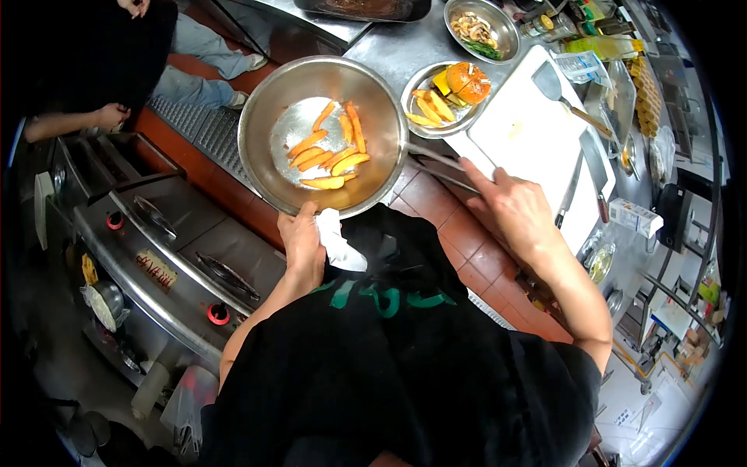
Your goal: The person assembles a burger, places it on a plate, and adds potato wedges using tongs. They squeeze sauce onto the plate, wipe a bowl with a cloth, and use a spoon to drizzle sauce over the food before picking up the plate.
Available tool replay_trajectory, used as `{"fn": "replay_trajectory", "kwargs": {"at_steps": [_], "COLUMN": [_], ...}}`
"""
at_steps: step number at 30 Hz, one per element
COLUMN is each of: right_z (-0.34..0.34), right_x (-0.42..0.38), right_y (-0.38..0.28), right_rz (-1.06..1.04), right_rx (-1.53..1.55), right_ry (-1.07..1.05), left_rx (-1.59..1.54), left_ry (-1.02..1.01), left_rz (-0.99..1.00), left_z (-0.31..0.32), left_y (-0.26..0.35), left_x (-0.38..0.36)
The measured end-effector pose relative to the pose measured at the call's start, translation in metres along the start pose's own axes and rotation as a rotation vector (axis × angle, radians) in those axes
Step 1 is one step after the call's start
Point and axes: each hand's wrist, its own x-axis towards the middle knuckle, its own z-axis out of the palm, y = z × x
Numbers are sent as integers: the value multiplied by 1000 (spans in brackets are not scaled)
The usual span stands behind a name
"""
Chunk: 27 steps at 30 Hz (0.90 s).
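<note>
A large steel bowl [261, 132] with several orange-yellow potato wedges [354, 128] is held at its near rim by my left hand [302, 237]. A white cloth [338, 243] lies between that hand and the bowl. My right hand [510, 206] grips metal tongs [440, 157], whose tips reach the bowl's right side and are blurred. Just beyond the tongs, a smaller steel plate [420, 76] holds a burger [468, 82] and some wedges [428, 109].
Right of the plate lie a white cutting board [510, 117], a spatula [554, 87] and knives [593, 163]. A bowl of mushrooms and greens [510, 39] stands behind. At left are the stove [194, 226] and another person's arm [70, 124].
</note>
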Motion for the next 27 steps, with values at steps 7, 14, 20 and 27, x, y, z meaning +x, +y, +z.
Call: {"fn": "replay_trajectory", "kwargs": {"at_steps": [7,14,20,27], "right_z": [-6,-22,-51,27], "right_x": [41,33,-10,-14], "right_y": [-32,-31,-1,57], "right_rz": [-340,-295,155,239], "right_rx": [-376,-264,-82,-101], "right_ry": [-91,-129,-82,-73], "left_rx": [20,97,16,110], "left_ry": [-9,4,4,-11], "left_rz": [-1,-32,24,-39], "left_z": [-2,-14,-20,-19], "left_y": [17,9,0,11], "left_x": [-12,1,25,21]}}
